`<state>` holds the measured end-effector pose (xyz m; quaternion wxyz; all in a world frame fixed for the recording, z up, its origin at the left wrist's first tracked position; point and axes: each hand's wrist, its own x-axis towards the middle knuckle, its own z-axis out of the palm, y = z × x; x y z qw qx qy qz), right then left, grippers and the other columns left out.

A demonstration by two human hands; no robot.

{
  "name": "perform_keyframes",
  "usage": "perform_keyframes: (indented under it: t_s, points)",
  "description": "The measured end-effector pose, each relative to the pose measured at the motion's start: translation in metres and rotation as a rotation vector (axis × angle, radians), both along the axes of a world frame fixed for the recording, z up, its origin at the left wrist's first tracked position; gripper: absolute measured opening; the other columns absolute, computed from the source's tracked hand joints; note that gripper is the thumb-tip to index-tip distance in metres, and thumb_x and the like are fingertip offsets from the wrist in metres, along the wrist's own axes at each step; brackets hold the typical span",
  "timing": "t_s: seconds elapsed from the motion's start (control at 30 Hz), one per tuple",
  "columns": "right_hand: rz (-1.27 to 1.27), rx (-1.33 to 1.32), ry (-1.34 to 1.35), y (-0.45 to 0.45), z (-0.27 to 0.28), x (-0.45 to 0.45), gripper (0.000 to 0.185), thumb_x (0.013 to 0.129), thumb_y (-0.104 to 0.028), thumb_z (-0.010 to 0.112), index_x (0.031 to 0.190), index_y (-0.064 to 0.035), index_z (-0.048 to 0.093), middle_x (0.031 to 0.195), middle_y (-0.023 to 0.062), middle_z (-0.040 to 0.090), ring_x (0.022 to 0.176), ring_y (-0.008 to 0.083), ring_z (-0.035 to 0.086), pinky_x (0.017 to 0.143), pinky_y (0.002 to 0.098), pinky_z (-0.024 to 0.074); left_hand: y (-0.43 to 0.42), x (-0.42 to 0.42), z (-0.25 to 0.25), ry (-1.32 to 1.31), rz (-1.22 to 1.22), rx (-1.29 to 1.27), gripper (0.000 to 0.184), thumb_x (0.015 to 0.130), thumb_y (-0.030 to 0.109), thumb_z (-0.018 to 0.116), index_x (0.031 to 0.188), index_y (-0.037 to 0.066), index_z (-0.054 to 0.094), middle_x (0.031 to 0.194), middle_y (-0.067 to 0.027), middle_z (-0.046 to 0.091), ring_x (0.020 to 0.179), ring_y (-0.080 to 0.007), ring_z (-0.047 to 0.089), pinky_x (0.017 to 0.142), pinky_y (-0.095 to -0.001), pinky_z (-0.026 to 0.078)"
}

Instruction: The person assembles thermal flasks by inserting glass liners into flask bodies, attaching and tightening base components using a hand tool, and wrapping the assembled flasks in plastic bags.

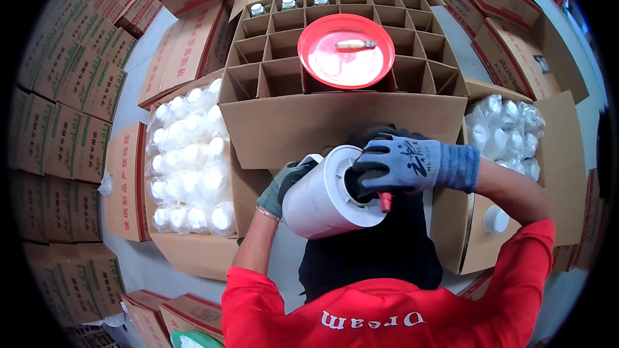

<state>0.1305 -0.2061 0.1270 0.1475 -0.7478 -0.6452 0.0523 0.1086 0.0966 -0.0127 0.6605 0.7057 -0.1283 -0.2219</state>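
My left hand (pixel 288 185), in a grey-green glove, grips a white cylindrical container (pixel 320 204) from its left side. The container is tilted, with its ringed round end facing right. At that end is my right hand (pixel 400 164), in a blue-grey glove with dark fingertips, its fingers curled over the dark central opening. Below those fingers a short red tool end (pixel 385 202) sticks out; the rest of it is hidden. Beyond my hands, a red round lid (pixel 308 64) rests on a divided carton (pixel 342 122). A small pale-handled tool (pixel 354 44) with a dark tip lies on it.
Several white-capped bottles (pixel 288 3) stand in the carton's far cells. An open box (pixel 190 238) of plastic-wrapped white bottles (pixel 187 154) is on the left. Another open box on the right holds wrapped bottles (pixel 506 129) and a white round cap (pixel 496 219). Stacked cartons (pixel 71 135) line the far left.
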Motion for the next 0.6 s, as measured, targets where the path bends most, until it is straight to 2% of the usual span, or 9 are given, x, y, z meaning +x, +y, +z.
perform_keyframes:
  t_s: [0.17, 0.27, 0.3, 0.33, 0.4, 0.47, 0.5, 0.57, 0.6]
  points:
    - [-0.647, 0.367, 0.412, -0.003, -0.027, -0.025, 0.035, 0.084, -0.026, 0.07, 0.113, -0.0071, 0.06, 0.084, 0.0151, 0.065, 0.077, 0.0284, 0.067, 0.076, 0.0377, 0.0537, -0.004, -0.027, 0.049, -0.833, 0.185, 0.648, 0.018, 0.078, 0.01, 0.066, 0.092, 0.001, 0.071, 0.09, -0.0137, 0.071, 0.081, -0.0283, 0.07, 0.082, -0.0375, 0.054]
    - [-0.999, 0.421, 1.238, -0.007, -0.047, -0.013, 0.024, 0.093, -0.03, 0.06, 0.095, -0.0059, 0.064, 0.072, 0.0047, 0.064, 0.059, 0.015, 0.063, 0.053, 0.0306, 0.0515, -0.028, -0.043, 0.067, -0.794, 0.642, 0.206, 0.013, 0.077, 0.005, 0.062, 0.089, 0.002, 0.069, 0.093, -0.0146, 0.071, 0.089, -0.0334, 0.069, 0.092, -0.043, 0.052]
    - [-1.021, 0.418, 2.005, -0.011, -0.043, -0.008, 0.025, 0.097, -0.026, 0.052, 0.084, -0.0051, 0.059, 0.067, 0.0005, 0.055, 0.053, 0.0112, 0.054, 0.044, 0.026, 0.0438, -0.034, -0.045, 0.079, -1.05, 0.58, 0.243, 0.013, 0.076, -0.001, 0.058, 0.087, 0.002, 0.065, 0.096, -0.0153, 0.071, 0.095, -0.0352, 0.069, 0.099, -0.0492, 0.048]
    - [-0.604, 0.524, 2.351, -0.015, -0.061, -0.007, 0.026, 0.098, -0.025, 0.05, 0.079, -0.0084, 0.054, 0.064, -0.0006, 0.05, 0.05, 0.0081, 0.049, 0.038, 0.0214, 0.0381, -0.04, -0.048, 0.104, -1.21, 0.437, 0.414, 0.012, 0.077, -0.003, 0.056, 0.087, 0.001, 0.061, 0.095, -0.016, 0.071, 0.096, -0.0323, 0.069, 0.099, -0.0493, 0.048]
    - [-0.838, 0.621, 2.261, -0.025, -0.067, -0.016, 0.024, 0.098, -0.025, 0.05, 0.089, -0.0048, 0.06, 0.069, 0.001, 0.054, 0.05, 0.0088, 0.05, 0.04, 0.0207, 0.0382, -0.037, -0.041, 0.097, -1.158, 0.425, 0.327, 0.012, 0.077, -0.002, 0.056, 0.088, 0.0, 0.062, 0.095, -0.0156, 0.071, 0.096, -0.0314, 0.069, 0.098, -0.0497, 0.048]
    - [-0.855, 0.696, 1.96, -0.029, -0.028, -0.021, 0.022, 0.095, -0.025, 0.056, 0.103, -0.0054, 0.062, 0.08, 0.0034, 0.059, 0.058, 0.0118, 0.056, 0.052, 0.0232, 0.0461, -0.022, -0.034, 0.069, -0.709, 0.619, 0.163, 0.02, 0.083, 0.004, 0.058, 0.099, 0.003, 0.068, 0.093, -0.014, 0.072, 0.09, -0.0317, 0.07, 0.089, -0.0417, 0.053]
    - [-0.85, 0.745, 1.798, -0.03, -0.015, -0.018, 0.026, 0.093, -0.025, 0.058, 0.11, -0.0057, 0.062, 0.086, 0.0046, 0.062, 0.062, 0.0133, 0.059, 0.057, 0.0244, 0.0501, -0.006, -0.03, 0.052, -0.751, 0.541, 0.409, 0.021, 0.084, 0.007, 0.06, 0.102, 0.002, 0.069, 0.093, -0.0142, 0.071, 0.088, -0.0312, 0.069, 0.085, -0.0398, 0.053]
    - [-0.685, 0.805, 1.01, -0.044, -0.024, -0.008, 0.033, 0.086, -0.02, 0.063, 0.116, -0.0056, 0.061, 0.094, 0.0079, 0.062, 0.076, 0.0204, 0.062, 0.074, 0.0292, 0.0508, 0.02, -0.026, 0.027, -0.857, 0.315, 0.731, 0.024, 0.086, 0.014, 0.064, 0.106, 0.002, 0.068, 0.096, -0.014, 0.069, 0.086, -0.0291, 0.067, 0.076, -0.0372, 0.053]
    - [-0.549, 0.676, 0.724, -0.042, -0.006, -0.009, 0.04, 0.078, -0.016, 0.066, 0.117, -0.0074, 0.061, 0.102, 0.0093, 0.061, 0.093, 0.0263, 0.059, 0.088, 0.0351, 0.0463, 0.017, -0.027, 0.028, -0.698, 0.301, 0.582, 0.023, 0.088, 0.014, 0.062, 0.107, 0.002, 0.068, 0.098, -0.0134, 0.069, 0.088, -0.0281, 0.067, 0.077, -0.037, 0.053]
